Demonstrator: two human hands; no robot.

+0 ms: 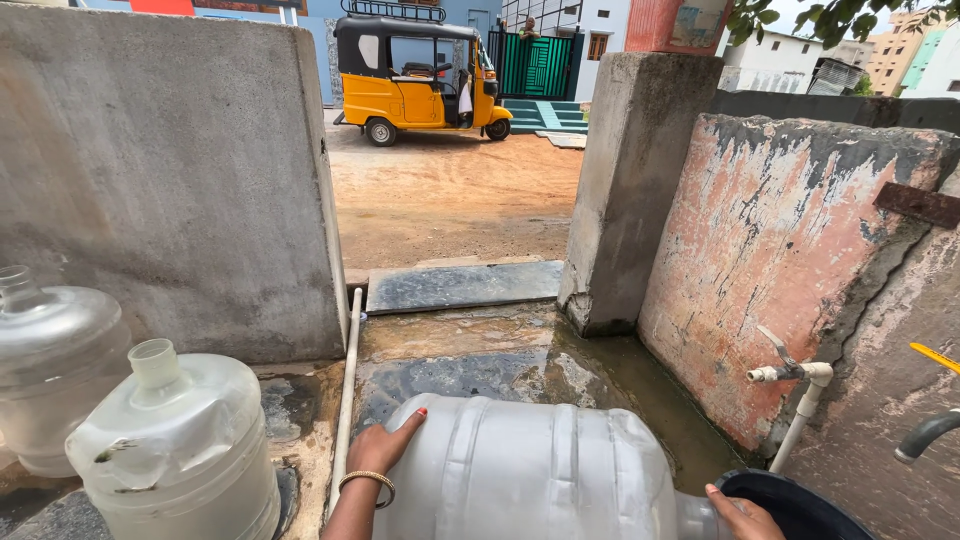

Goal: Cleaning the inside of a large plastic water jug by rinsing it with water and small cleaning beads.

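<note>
A large clear plastic water jug (530, 470) lies on its side across the bottom of the view, its neck pointing right toward a dark round tub (800, 505). My left hand (385, 445), with a gold bangle on the wrist, presses flat on the jug's base end. My right hand (742, 515) grips the jug near its neck, just over the tub's rim.
Two more clear jugs (180, 450) (50, 360) stand upright at the left by a concrete wall (170, 170). A white tap (790, 372) sticks out of the peeling wall at right. A thin white pipe (348, 390) runs along wet ground. A yellow three-wheeler (420, 80) is parked beyond the gap.
</note>
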